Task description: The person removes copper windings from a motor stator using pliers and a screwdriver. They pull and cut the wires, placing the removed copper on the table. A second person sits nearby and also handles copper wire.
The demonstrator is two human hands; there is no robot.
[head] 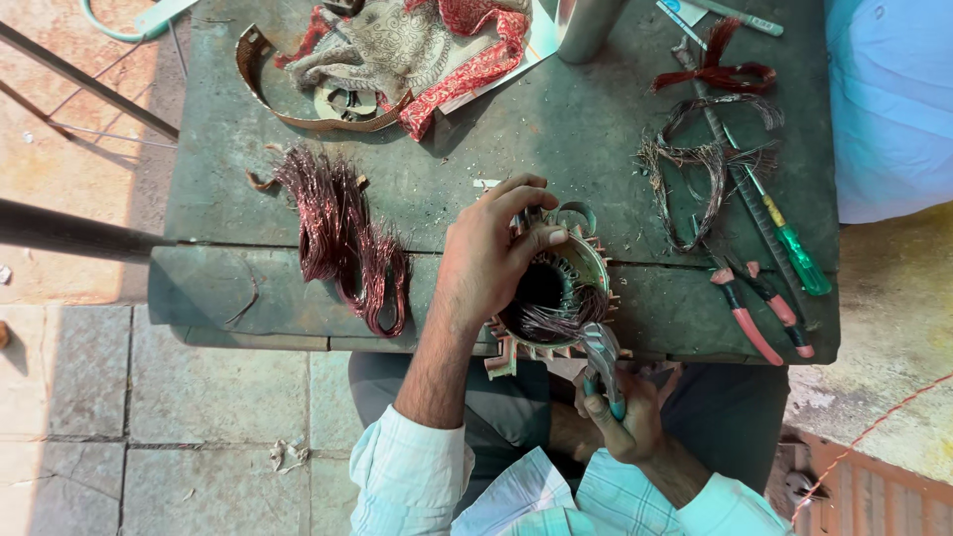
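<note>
Bright, hard daylight — crisp shadows, sharp focus, slight bending at edges.

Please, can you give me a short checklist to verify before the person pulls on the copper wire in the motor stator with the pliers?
1. Left hand steadies the motor stator, fingers over its rim: ok.
2. Right hand has a full grip on the pliers by the handles: ok.
3. Pliers tip reaches the copper winding inside the stator: ok; whether it has bitten the wire: cannot tell.
4. Stator fully supported: not ok, it overhangs the near edge of the workbench.
5. Left fingers out of the pulling path: cannot tell, they lie close to the opening.
6. Loose removed copper wire bundle lies away from the stator: ok.
</note>
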